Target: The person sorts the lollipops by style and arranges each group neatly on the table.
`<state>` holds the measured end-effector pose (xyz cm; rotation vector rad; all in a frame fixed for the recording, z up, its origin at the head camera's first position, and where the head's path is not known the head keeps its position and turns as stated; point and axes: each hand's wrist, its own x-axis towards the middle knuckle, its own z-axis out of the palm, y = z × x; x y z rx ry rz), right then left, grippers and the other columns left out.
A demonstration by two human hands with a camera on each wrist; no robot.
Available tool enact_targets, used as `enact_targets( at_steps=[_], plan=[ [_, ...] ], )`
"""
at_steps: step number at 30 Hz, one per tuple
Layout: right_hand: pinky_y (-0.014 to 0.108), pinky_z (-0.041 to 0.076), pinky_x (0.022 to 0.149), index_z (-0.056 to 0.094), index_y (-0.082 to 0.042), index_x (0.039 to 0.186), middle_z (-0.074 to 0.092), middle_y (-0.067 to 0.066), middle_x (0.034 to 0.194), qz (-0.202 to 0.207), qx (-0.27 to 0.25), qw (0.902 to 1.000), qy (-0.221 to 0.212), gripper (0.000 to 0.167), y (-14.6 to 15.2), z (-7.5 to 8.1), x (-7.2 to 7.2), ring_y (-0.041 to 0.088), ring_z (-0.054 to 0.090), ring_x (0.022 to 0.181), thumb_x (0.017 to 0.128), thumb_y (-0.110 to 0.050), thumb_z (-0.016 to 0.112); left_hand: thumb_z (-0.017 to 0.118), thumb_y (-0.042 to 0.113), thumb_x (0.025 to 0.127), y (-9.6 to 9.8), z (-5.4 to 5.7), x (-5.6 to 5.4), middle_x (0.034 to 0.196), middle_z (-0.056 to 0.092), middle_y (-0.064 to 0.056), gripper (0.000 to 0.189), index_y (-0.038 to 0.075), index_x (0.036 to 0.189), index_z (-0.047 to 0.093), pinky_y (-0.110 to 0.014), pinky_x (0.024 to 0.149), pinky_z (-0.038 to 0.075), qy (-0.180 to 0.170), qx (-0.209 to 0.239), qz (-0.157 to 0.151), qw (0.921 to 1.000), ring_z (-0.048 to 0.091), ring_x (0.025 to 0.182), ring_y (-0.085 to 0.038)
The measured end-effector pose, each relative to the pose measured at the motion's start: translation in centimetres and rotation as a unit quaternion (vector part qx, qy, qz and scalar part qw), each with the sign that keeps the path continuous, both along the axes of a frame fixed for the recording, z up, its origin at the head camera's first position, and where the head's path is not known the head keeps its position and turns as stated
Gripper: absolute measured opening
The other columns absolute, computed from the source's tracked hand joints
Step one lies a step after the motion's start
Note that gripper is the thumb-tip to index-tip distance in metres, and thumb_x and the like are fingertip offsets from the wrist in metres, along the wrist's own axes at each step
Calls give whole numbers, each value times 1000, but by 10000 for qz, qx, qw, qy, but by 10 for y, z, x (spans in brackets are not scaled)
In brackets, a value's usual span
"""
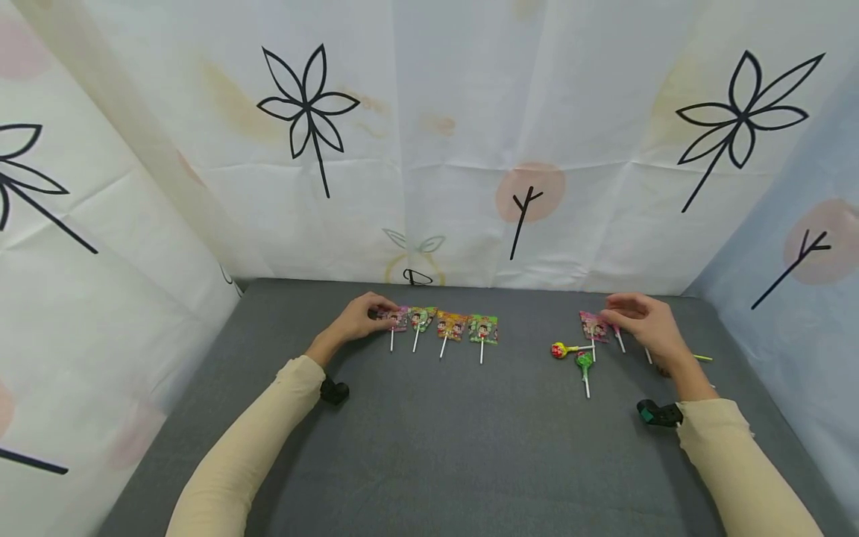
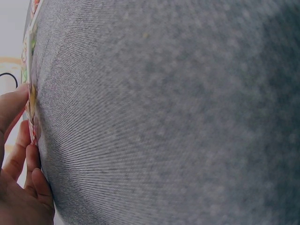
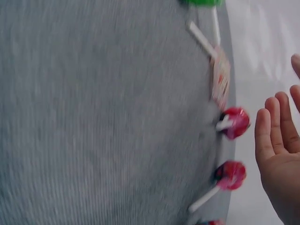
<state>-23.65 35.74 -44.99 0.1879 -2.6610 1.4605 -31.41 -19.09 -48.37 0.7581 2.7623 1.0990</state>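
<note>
At the left end of a row of flat-wrapped lollipops, my left hand [image 1: 362,317] pinches a pink-wrapped lollipop [image 1: 399,319] by its wrapper, down at the table. In the left wrist view the thumb and fingers [image 2: 16,105] lie about the wrapper's edge. Beside it lie a green-wrapped lollipop [image 1: 422,318], an orange-wrapped one [image 1: 451,326] and another green one [image 1: 483,329]. My right hand [image 1: 640,321] hovers over the lollipops at the right, fingers extended and apart from them. Below it are a pink flat-wrapped lollipop [image 1: 593,327] and round red lollipops [image 3: 236,123], [image 3: 231,175].
A yellow round lollipop [image 1: 559,350] and a green round lollipop [image 1: 584,361] lie left of the right hand. More sticks show partly hidden beneath that hand. Patterned white cloth [image 1: 456,224] hangs behind the grey table [image 1: 470,447] and along both sides.
</note>
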Motion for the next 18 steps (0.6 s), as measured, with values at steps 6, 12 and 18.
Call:
enact_targets(
  at_steps=[6, 12, 18],
  plan=[
    [11, 45, 77, 54, 11, 135, 56, 32, 128, 79, 203, 9997, 146, 49, 8, -5, -4, -10, 53, 98, 100, -19, 70, 78, 12, 92, 0, 1, 1, 118, 62, -16, 29, 4, 120, 74, -55, 95, 45, -38, -46, 88, 9999, 58, 109, -37],
    [8, 42, 78, 54, 10, 135, 56, 33, 131, 152, 521, 9984, 141, 50, 10, -6, -12, 20, 60, 111, 99, -19, 71, 79, 14, 92, 0, 0, 0, 117, 62, -15, 30, 4, 120, 74, -55, 95, 45, -37, -39, 82, 10000, 58, 109, -37],
    [8, 38, 83, 52, 11, 137, 52, 33, 137, 442, 434, 9981, -72, 54, 2, 2, -20, 50, 47, 128, 98, -19, 72, 79, 16, 92, 0, 1, 1, 117, 61, -15, 30, 4, 120, 74, -55, 95, 45, -35, -29, 71, 10000, 58, 109, -38]
  ],
)
